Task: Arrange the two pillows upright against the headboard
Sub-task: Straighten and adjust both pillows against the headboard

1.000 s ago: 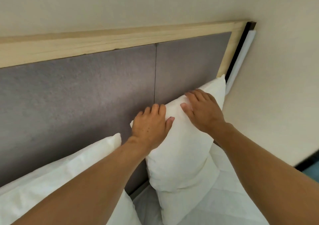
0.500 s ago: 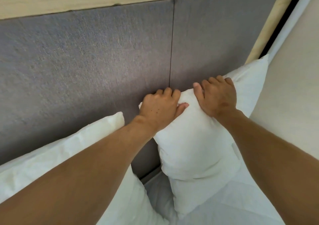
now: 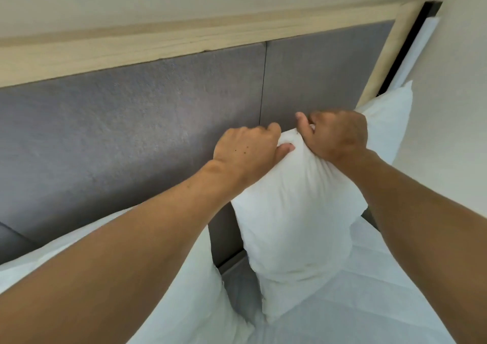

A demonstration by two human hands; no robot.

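A white pillow (image 3: 297, 211) stands upright on the bed, its back against the grey padded headboard (image 3: 131, 138). My left hand (image 3: 247, 151) and my right hand (image 3: 340, 135) both clutch its top edge, fingers curled over the fabric and bunching it. The pillow's right corner sticks up beyond my right hand. A second white pillow (image 3: 195, 291) leans against the headboard at the lower left, largely hidden under my left forearm.
The headboard has a pale wooden frame (image 3: 184, 40) along its top and right side. A cream wall (image 3: 453, 132) closes in on the right. The white quilted bed sheet (image 3: 355, 304) lies below the pillows.
Both hands went from pressing flat on the pillow's top to gripping it in fists. The pillow's top is now pinched and pulled up, and the view has tilted upward.
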